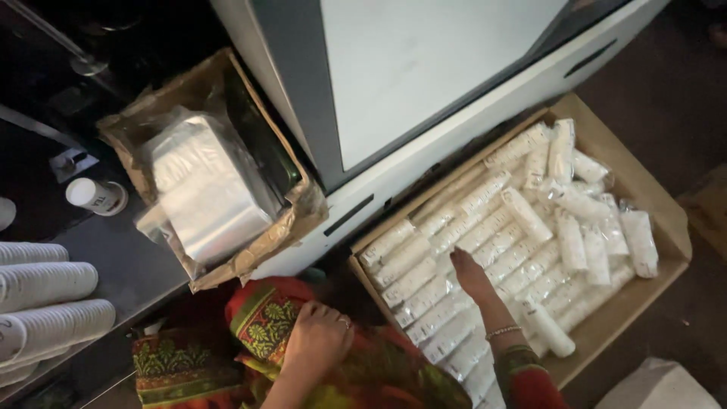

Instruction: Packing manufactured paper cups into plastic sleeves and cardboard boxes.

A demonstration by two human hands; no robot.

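Your right hand (471, 274) lies palm down in the cardboard box (660, 198) at about four o'clock in the view, its fingers (459, 257) stretched flat and close together on the wrapped white rolls (485, 227). They touch the tops of the rolls but grip none of them. The rolls lie in slanted rows across the left and middle of the box; towards two o'clock a looser heap of the same wrapped rolls (598, 220) lies at mixed angles against the far wall. A thin bracelet (503, 332) sits on your right wrist.

Your left hand (318, 337) is at six o'clock, curled with its fingers bent onto the red and green patterned cloth (261, 318) at your lap; whether it pinches the cloth or only rests on it I cannot tell.

At ten o'clock a second, torn cardboard box (291, 220) holds a clear plastic packet (204, 189). At nine o'clock, stacks of white cups (45, 303) lie on their sides on a dark table (129, 265), with a single small cup (95, 197) standing near them. A large white cabinet (424, 68) fills the twelve o'clock area.
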